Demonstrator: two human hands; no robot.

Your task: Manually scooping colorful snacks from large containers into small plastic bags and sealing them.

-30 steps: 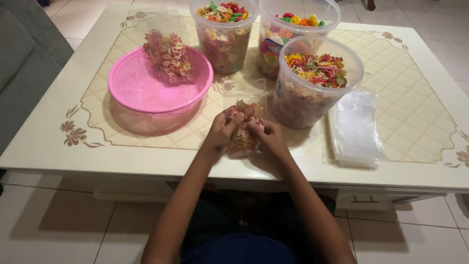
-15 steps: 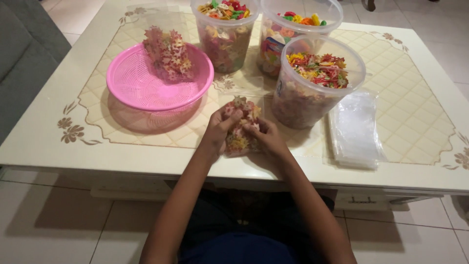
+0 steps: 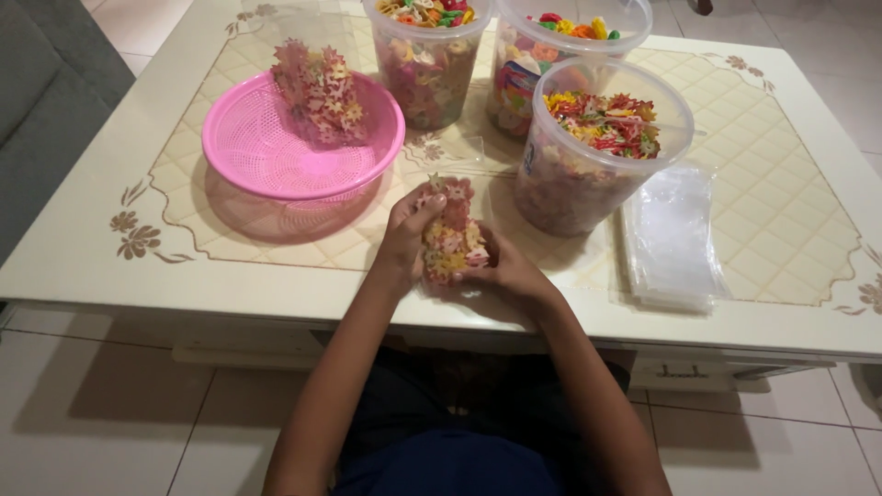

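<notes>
At the near edge of the cream worktop (image 3: 110, 165), both hands met around a small clear bag of colourful star-shaped crackers (image 3: 450, 234). The left hand (image 3: 409, 230) clasped the bag from its left side, thumb laid across the top, and the right hand (image 3: 505, 271) cupped it from the right and from below, so the bag stood roughly upright between them, just above the worktop's surface. Whether the bag's mouth was tied could not be told, since the fingers covered it.

Beyond the left hand sat a pink mesh basket (image 3: 276, 161), and inside it, against the far rim, rested another filled bag of pinkish crackers (image 3: 322, 92). Just beyond the right hand stood a clear round tub (image 3: 597, 156) heaped with mixed red, yellow and green crackers, its lid off. Behind that tub stood two more clear tubs: one at the back left (image 3: 427, 55) with pale and orange pieces, one at the back right (image 3: 551, 46) with brighter mixed pieces. The three tubs stood close together.

To the right of the near tub lay a flat stack of empty clear plastic bags (image 3: 671, 234), near the worktop's front edge. A grey sofa (image 3: 37, 110) showed at the left, beside the worktop, over a tiled floor (image 3: 101, 404).
</notes>
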